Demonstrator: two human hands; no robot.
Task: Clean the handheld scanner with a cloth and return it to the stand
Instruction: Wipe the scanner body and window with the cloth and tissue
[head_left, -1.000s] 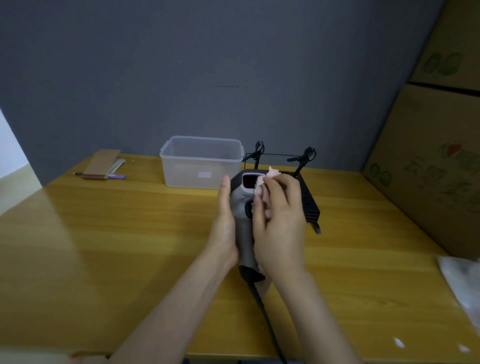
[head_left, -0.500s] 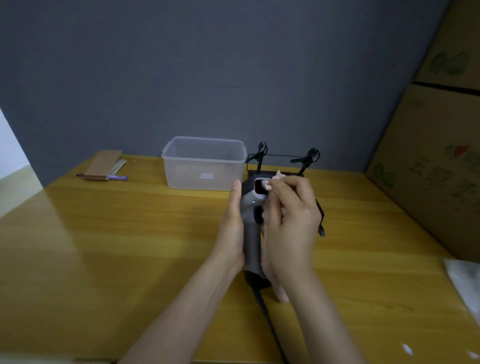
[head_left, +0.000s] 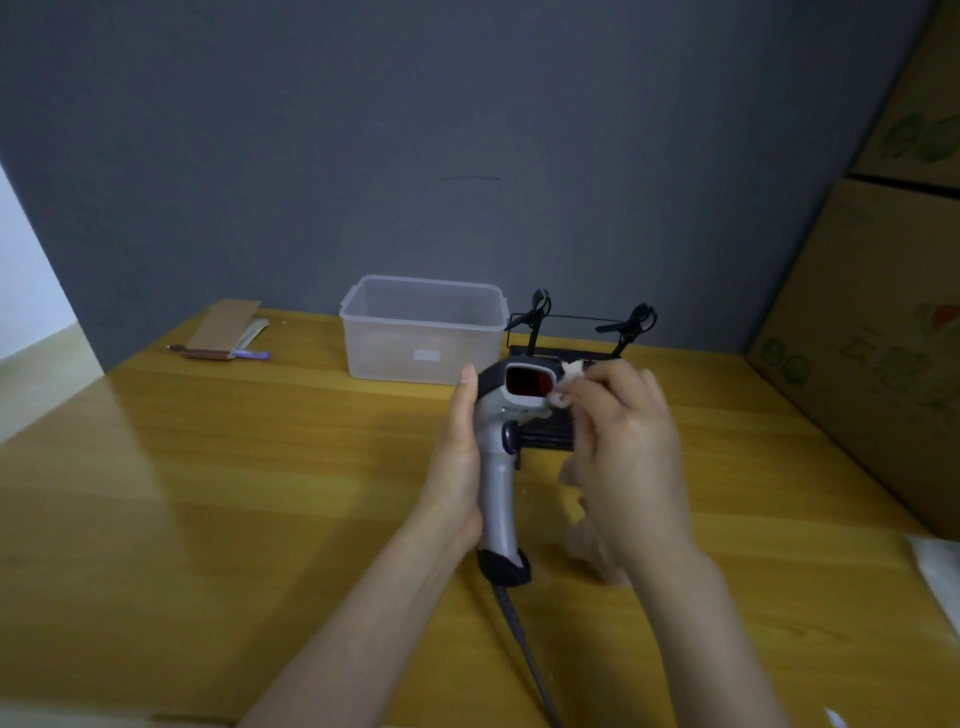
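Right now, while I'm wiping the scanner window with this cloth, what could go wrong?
1. The left hand holds the scanner from one side only; a firm wipe by the right hand might twist it loose.
2. The cloth is a small wad at the window's right edge, so bare fingers could smudge the red window.
3. The cable trails toward you and may snag when returning it to the stand.

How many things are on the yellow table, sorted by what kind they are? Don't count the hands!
Scanner: 1
Pink cloth: 1
Black stand: 1
Clear plastic box: 1
Cardboard piece: 1
Pens: 2, though they are small and hard to tell
White bag at the right edge: 1
Total: 8
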